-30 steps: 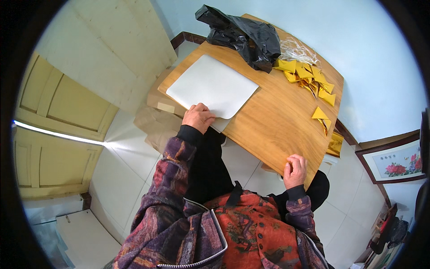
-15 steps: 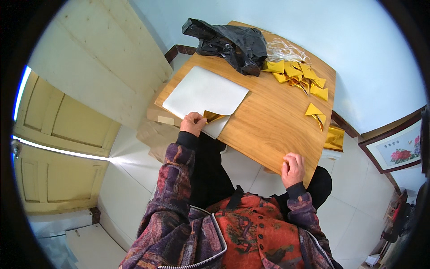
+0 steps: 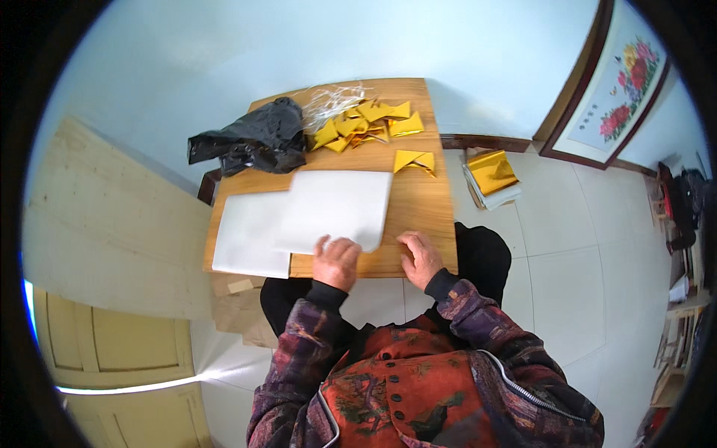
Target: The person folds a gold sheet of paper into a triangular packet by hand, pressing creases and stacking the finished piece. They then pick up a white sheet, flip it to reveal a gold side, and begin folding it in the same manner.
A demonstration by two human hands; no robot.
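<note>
My left hand (image 3: 336,263) is closed on the near edge of a sheet of foil paper (image 3: 340,205), its white side up. The sheet is slightly smeared by motion and overlaps a second white sheet (image 3: 246,231) on the table's left. To the right of the moving sheet, my right hand (image 3: 420,259) rests by the table's near edge. Its fingers are loosely bent, thumb apart, and nothing shows in it. Beyond the sheet's far right corner lies a folded gold foil piece (image 3: 414,161).
The wooden table (image 3: 422,201) stands against a pale blue wall. A black plastic bag (image 3: 265,138), white strings (image 3: 332,103) and several folded gold pieces (image 3: 362,123) occupy its far side. On the floor at right are gold sheets (image 3: 491,173); a framed flower picture (image 3: 609,97) leans beyond.
My left hand has drawn a sheet rightward off the other one, and its gold corner no longer shows. My right hand is nearer to my left. The view has turned right.
</note>
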